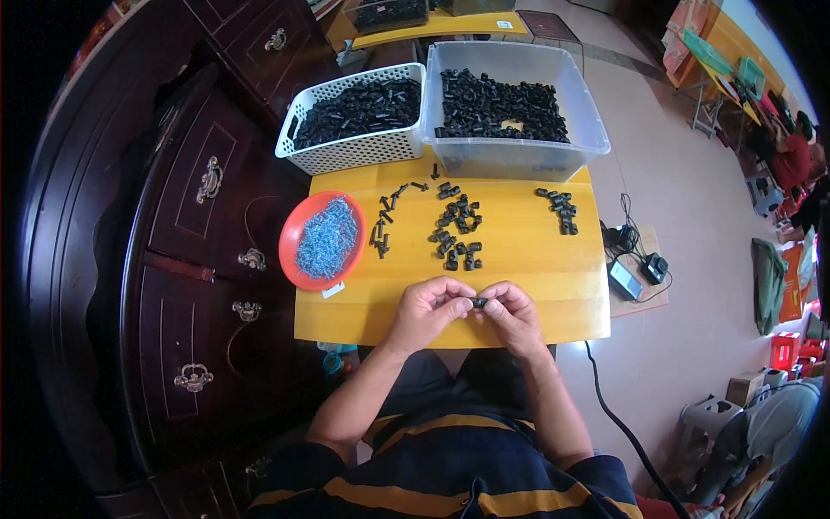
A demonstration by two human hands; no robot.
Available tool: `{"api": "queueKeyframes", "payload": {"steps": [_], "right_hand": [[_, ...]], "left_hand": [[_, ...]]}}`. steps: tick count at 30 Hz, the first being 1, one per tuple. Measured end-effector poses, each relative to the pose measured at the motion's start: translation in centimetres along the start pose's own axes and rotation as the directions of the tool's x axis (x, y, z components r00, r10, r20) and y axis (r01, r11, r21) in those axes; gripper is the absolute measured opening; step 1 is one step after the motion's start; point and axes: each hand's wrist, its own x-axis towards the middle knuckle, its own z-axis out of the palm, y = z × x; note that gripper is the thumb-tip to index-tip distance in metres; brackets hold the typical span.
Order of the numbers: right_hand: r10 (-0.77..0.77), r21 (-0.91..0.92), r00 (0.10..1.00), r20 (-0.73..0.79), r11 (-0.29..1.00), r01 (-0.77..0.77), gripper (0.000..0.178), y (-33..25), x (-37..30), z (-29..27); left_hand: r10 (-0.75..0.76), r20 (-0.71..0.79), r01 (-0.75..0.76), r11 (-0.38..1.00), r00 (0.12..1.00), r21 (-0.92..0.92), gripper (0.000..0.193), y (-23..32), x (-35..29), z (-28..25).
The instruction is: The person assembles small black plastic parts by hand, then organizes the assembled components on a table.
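Over the near part of the yellow table (398, 311), my left hand (430, 311) and my right hand (514, 320) meet fingertip to fingertip. Pinched between the thumbs and fingers of both is a small black plastic part (479, 303); its details are too small to make out. Beyond my hands lies a loose cluster of stubby black plastic fittings (458, 214). Slim black plastic pieces (382, 233) are scattered to its left, and a smaller group of fittings (562, 209) sits at the right. On the left, a red plate (289, 259) holds many silvery-blue screws (327, 242).
At the table's far edge stand a white perforated basket (354, 152) and a translucent bin (519, 161), both filled with black parts. Dark wooden cabinets (207, 294) flank the left side. A device with cables (626, 280) lies right of the table. Other people sit at the far right.
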Motion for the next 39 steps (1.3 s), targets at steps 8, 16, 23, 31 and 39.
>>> {"api": "queueKeyframes", "payload": {"steps": [8, 16, 23, 31, 39], "right_hand": [[0.004, -0.072, 1.0, -0.007, 0.997, -0.005, 0.012, -0.2, 0.0, -0.1], [-0.048, -0.271, 0.997, -0.053, 0.962, 0.032, 0.006, 0.5, -0.3, 0.9], [-0.141, -0.473, 0.984, -0.106, 0.878, 0.074, 0.005, 0.4, -0.3, 2.3], [0.007, -0.109, 0.989, -0.149, 0.994, -0.024, 0.01, 0.3, 0.5, 2.4], [0.144, 0.192, 0.984, -0.104, 0.974, -0.122, 0.015, -0.9, 0.6, 2.9]], "left_hand": [[-0.029, 0.03, 0.027, 0.998, 0.999, 0.059, 0.014, 0.0, 0.0, -0.4], [0.065, -0.065, -0.036, 0.924, 0.996, 0.381, 0.006, 0.6, -0.5, -0.2], [0.135, -0.049, -0.096, 0.875, 0.99, 0.474, 0.007, -0.3, -0.4, -0.8], [0.211, -0.042, -0.169, 0.875, 0.977, 0.454, 0.013, 1.2, 0.7, 0.2], [0.4, 0.021, -0.321, 0.703, 0.916, 0.635, 0.043, 3.9, 0.7, 1.4]]}}
